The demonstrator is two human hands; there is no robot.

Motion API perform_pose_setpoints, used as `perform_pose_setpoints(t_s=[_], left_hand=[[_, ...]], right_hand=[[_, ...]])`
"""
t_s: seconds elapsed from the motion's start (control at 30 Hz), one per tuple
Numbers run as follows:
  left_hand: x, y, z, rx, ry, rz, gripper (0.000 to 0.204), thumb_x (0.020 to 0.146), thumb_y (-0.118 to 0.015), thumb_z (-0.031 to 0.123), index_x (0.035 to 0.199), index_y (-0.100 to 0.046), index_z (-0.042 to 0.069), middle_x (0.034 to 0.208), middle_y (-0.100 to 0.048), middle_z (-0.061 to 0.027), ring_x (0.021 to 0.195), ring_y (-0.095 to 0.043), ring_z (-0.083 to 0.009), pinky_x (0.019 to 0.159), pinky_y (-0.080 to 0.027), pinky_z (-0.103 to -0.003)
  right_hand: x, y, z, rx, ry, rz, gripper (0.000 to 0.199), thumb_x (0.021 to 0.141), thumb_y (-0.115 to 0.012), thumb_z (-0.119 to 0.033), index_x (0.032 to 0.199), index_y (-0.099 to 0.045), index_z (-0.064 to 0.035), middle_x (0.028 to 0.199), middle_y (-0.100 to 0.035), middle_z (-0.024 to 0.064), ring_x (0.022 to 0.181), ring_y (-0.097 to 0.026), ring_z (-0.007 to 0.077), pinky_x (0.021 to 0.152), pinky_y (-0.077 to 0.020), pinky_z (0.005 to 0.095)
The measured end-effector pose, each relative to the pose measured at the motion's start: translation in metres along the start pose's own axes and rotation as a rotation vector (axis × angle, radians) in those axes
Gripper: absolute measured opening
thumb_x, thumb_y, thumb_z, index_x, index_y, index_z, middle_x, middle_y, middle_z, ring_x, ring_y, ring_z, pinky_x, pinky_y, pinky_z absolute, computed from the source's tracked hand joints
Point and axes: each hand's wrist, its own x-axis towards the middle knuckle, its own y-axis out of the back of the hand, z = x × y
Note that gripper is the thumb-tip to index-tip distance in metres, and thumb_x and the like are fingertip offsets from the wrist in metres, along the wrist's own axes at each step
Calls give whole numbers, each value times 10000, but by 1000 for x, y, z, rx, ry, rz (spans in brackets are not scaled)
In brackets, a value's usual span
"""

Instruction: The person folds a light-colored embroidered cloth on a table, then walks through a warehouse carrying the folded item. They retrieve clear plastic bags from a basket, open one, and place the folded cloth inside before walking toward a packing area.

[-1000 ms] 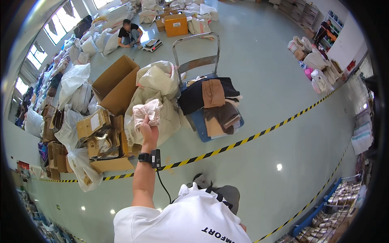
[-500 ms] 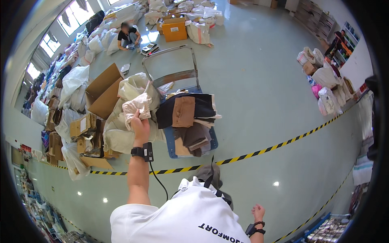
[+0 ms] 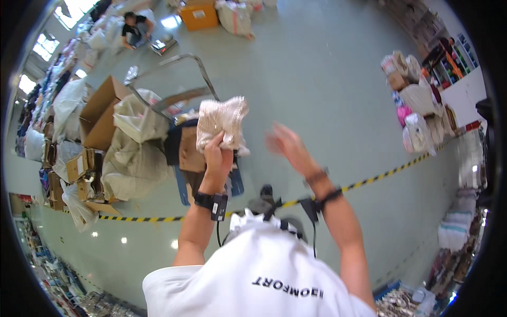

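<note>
In my left hand [image 3: 216, 158] is a folded cream garment [image 3: 222, 119] with a sheen, gripped at its lower edge and held up over the trolley. My right hand [image 3: 289, 148] is in the air to the right of it, blurred by motion, its fingers stretched out and nothing visible in them. Partly behind the garment lies a stack of folded clothes with a brown piece [image 3: 191, 150] and a dark piece [image 3: 176, 142]. The stack rests on a blue platform trolley [image 3: 237, 182] with a metal handle [image 3: 203, 71].
Left of the trolley are large pale sacks [image 3: 132, 169] and an open cardboard box [image 3: 103, 113]. A yellow-and-black floor tape [image 3: 385, 174] crosses in front of me. A person [image 3: 137, 30] crouches at the far left. More bags [image 3: 417, 100] are piled at the right.
My left hand has brought the cream garment rightward, from beside the sacks to above the stack. My right hand has risen from low at my side toward the garment. The view has shifted right.
</note>
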Motion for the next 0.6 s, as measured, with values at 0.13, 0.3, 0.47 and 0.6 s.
perform_pose_setpoints(t_s=[0.13,0.3,0.47,0.6], left_hand=[[11,-30,-40,-4,100,31,382,950,-478,33,1328,-471,-17,1265,-582,-127,1132,-596,-244,986,-467,-380],[50,-26,-81,7,26,154,415,947,-477,45,1357,-440,-4,1266,-580,-137,1083,-625,-258,916,-516,-392],[119,-33,-110,64,83,202,288,977,-460,92,1197,-543,-75,1138,-639,-135,1027,-638,-223,920,-502,-353],[167,-54,-126,-28,64,87,325,982,-455,106,1226,-529,-94,1163,-633,-145,1043,-635,-226,951,-486,-357]], right_hand=[[85,-4,-45,261,-71,-65,535,976,-536,-348,1410,-412,-61,1206,-605,90,1046,-611,204,892,-512,363],[151,25,-60,-16,-141,85,469,916,-625,-288,1314,-504,-70,1092,-634,44,917,-642,159,727,-559,343],[234,72,-72,-85,-157,-5,304,893,-657,-222,1140,-635,-46,962,-675,40,806,-655,135,646,-575,319],[292,105,-95,-92,-183,16,184,898,-646,-178,1008,-673,-33,891,-680,32,770,-651,121,664,-577,299]])
